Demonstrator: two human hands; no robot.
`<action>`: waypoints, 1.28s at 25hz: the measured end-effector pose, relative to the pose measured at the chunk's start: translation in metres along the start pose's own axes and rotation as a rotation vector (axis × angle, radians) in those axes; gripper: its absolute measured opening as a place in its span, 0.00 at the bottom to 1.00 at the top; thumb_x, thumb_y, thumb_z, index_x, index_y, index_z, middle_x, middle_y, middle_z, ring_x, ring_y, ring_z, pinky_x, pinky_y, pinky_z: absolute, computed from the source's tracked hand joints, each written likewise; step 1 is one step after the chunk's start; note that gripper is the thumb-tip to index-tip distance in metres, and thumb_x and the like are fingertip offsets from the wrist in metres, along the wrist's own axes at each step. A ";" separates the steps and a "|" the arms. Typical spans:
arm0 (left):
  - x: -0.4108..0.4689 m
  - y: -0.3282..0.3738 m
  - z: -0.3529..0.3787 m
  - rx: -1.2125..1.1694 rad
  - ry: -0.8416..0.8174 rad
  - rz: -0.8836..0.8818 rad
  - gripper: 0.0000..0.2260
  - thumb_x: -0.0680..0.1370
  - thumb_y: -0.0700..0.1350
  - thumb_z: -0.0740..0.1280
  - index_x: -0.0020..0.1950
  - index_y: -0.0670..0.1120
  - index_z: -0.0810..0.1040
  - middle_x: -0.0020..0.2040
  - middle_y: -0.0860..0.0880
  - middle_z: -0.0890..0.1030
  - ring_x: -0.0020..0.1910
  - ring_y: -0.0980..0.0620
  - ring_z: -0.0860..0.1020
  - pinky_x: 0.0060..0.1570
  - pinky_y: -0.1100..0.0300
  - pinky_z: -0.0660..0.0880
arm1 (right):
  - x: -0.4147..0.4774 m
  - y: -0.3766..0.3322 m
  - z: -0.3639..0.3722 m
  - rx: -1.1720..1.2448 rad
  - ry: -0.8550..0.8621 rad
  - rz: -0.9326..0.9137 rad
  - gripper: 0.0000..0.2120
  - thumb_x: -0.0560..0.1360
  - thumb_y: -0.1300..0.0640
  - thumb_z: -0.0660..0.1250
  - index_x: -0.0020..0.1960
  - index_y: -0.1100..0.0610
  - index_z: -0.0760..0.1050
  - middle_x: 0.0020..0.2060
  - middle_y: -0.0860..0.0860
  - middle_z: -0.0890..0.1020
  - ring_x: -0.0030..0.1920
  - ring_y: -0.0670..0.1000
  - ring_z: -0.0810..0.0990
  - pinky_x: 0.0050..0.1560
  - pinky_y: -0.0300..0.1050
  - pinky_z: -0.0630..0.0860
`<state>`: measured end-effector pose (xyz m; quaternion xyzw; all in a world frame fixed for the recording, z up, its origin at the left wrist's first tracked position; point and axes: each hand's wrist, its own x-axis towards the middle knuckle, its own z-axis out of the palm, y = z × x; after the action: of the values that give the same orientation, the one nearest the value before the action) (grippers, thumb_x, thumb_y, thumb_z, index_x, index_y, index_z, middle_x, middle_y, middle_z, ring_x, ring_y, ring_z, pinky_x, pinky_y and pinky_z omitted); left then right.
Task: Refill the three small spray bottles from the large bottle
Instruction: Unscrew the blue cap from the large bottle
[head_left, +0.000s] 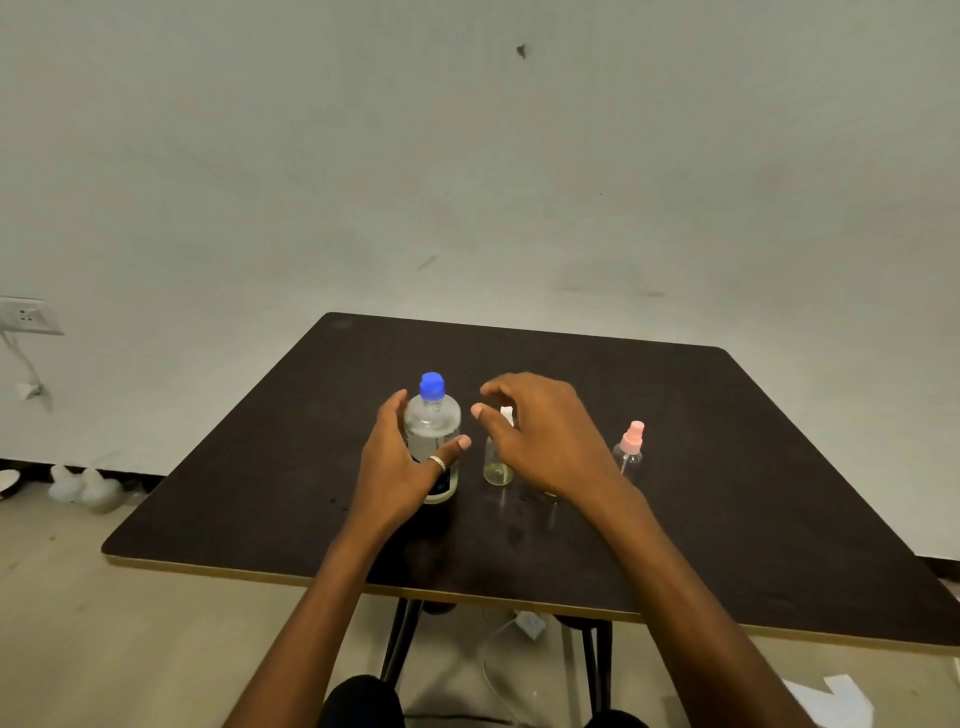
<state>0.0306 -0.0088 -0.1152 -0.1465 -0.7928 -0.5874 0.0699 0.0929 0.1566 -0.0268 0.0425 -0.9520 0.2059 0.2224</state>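
Now | step: start, cap (431, 385) above your left grip is on | left hand (400, 467) cupped round big bottle (431, 426), clamp unclear | right hand (540, 436) spread, empty, over small bottle (497, 465) | next: clamp, unscrew cap

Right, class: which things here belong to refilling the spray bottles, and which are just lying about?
Job: large bottle; white-topped spray bottle; pink-topped spray bottle; a third is not clearly visible.
Lying about: wall socket; white lumps; charger; paper scrap.
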 end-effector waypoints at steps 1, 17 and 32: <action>0.001 0.003 0.000 -0.022 0.022 0.010 0.43 0.68 0.58 0.77 0.77 0.52 0.59 0.71 0.54 0.71 0.67 0.55 0.71 0.64 0.61 0.70 | 0.008 -0.003 -0.002 -0.010 -0.012 -0.025 0.17 0.77 0.45 0.65 0.62 0.52 0.77 0.55 0.47 0.82 0.54 0.48 0.80 0.54 0.48 0.79; 0.006 0.008 0.005 0.009 0.162 0.123 0.22 0.71 0.61 0.75 0.61 0.56 0.76 0.53 0.58 0.82 0.52 0.61 0.81 0.51 0.58 0.81 | 0.093 -0.050 0.009 -0.349 -0.280 -0.142 0.23 0.72 0.38 0.68 0.31 0.53 0.67 0.29 0.49 0.73 0.33 0.50 0.76 0.38 0.47 0.76; 0.009 -0.002 0.013 -0.034 0.207 0.107 0.29 0.70 0.58 0.77 0.67 0.52 0.75 0.59 0.56 0.81 0.57 0.60 0.79 0.55 0.64 0.78 | 0.111 -0.032 -0.006 -0.111 -0.599 -0.343 0.14 0.72 0.54 0.74 0.58 0.52 0.82 0.53 0.46 0.84 0.51 0.45 0.80 0.52 0.37 0.75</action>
<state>0.0226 0.0040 -0.1184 -0.1282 -0.7624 -0.6082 0.1802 0.0013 0.1313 0.0388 0.2482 -0.9638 0.0920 -0.0336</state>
